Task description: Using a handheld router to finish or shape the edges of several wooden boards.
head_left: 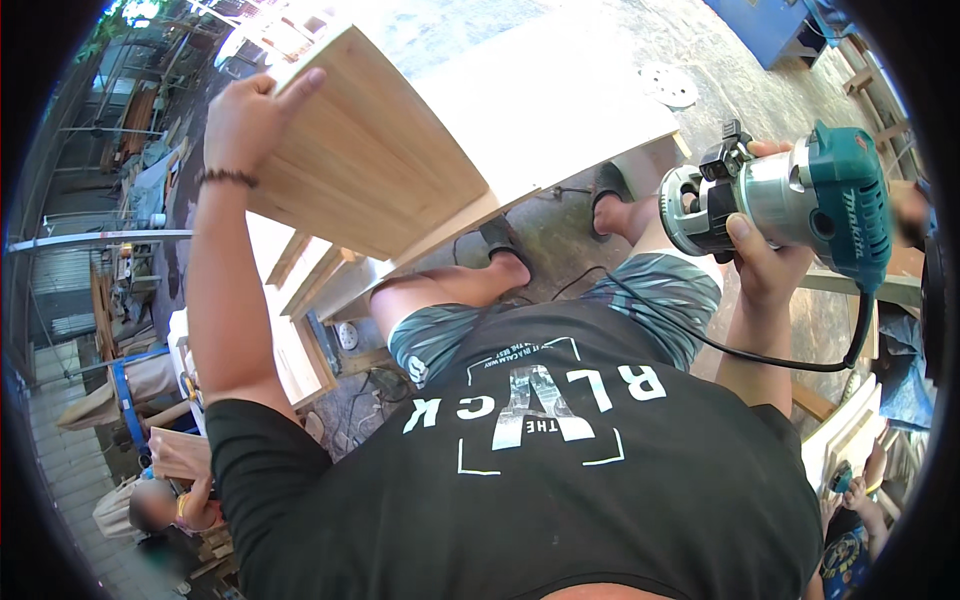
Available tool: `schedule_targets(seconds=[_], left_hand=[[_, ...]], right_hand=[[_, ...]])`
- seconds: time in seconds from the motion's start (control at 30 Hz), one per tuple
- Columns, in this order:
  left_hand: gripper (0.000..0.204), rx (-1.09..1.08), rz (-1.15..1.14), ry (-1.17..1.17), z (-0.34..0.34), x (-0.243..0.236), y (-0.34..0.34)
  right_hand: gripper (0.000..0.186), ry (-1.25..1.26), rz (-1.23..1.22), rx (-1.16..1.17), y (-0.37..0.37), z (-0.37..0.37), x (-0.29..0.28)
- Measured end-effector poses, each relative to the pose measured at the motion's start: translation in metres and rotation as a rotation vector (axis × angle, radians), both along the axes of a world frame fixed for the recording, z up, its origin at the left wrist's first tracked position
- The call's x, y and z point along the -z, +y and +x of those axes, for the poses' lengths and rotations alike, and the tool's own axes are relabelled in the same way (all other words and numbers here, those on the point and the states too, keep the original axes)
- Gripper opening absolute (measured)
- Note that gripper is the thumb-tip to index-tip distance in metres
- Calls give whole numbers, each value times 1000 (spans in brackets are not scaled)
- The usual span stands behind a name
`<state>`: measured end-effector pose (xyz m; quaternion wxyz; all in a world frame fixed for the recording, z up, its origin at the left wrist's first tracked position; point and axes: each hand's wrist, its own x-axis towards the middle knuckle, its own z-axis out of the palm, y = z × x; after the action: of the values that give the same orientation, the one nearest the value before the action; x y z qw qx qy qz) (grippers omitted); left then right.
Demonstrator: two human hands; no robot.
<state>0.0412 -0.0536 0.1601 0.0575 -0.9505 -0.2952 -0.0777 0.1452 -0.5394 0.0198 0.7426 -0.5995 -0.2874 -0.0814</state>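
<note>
My left hand (250,120) grips the upper left edge of a pale wooden board (370,160), thumb over its face. The board is tilted and meets a bright, pale work surface (570,110) with its lower right end. My right hand (760,250) holds a teal and silver hand router (800,190) sideways at the right, fingers wrapped round its metal body. A black cord (780,360) hangs from the router and loops across my legs. The fingers behind the tool are partly hidden.
More wooden pieces (300,350) lie under the board. A person (180,505) holds wood at lower left; another (850,545) works with a tool at lower right. A blue object (760,30) stands at top right. A white disc (670,88) is beyond the work surface.
</note>
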Motion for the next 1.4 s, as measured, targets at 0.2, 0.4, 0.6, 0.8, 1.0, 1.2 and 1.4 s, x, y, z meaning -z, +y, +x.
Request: schedule_targets(seconds=[0.2,0.4,0.6,0.8,1.0,1.2,1.4], left_hand=[[70,116,-273,74,67,49,63],[80,118,-390,162,106,152,98],[65,72,-305,182,116,222,130],[43,414,-318,-280,67,296,-2],[85,226,-285,118,-61,326,-110],[100,38,-272,144,-85,312,-95],[102,-112,-213,80,-64,320,-75]], right_hand=[[72,35,-51,18,-6,-1,0],[74,75,-156,37,-16,-20,3],[77,274,-203,-2,-11,-26,8],[79,236,-196,-60,17,-12,16],[71,142,-250,-201,66,10,74],[67,-156,-538,-225,130,16,130],[63,-131,-523,-219,149,2,149]])
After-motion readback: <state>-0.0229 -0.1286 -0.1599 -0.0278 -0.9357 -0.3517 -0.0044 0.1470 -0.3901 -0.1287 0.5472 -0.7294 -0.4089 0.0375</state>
